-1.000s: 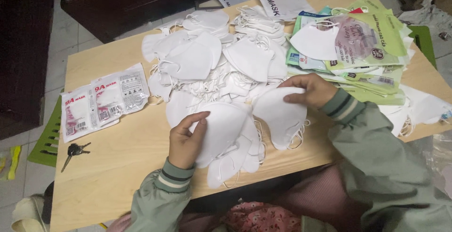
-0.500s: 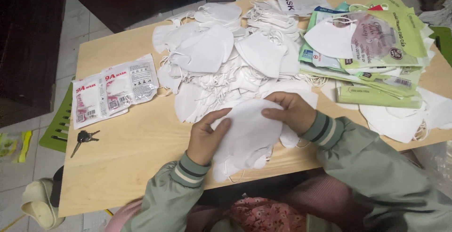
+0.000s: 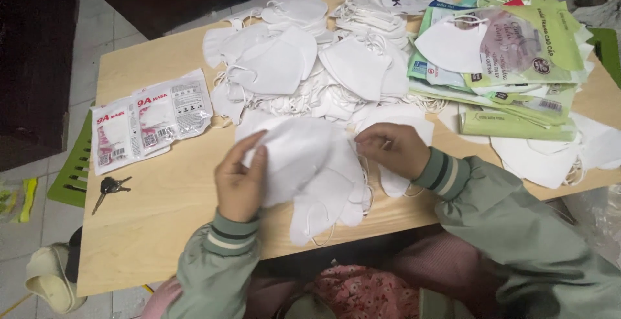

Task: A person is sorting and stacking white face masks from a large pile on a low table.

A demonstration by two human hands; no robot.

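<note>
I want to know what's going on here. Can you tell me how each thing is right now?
Left hand: gripping one edge of a white mask.
Right hand: pinching the mask's other edge.
White mask: held between both hands, just above the table.
Loose masks: piled up, unpacked.
Sealed mask packets: lying flat, closed.
Green packets: stacked.
Keys: lying on the table.

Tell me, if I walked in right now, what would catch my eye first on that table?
Most striking is the heap of white face masks spread over the middle of the wooden table. At the near edge the left hand and right hand hold one white mask between them. A stack of green packets lies at the right, and two sealed mask packs with keys at the left.
</note>
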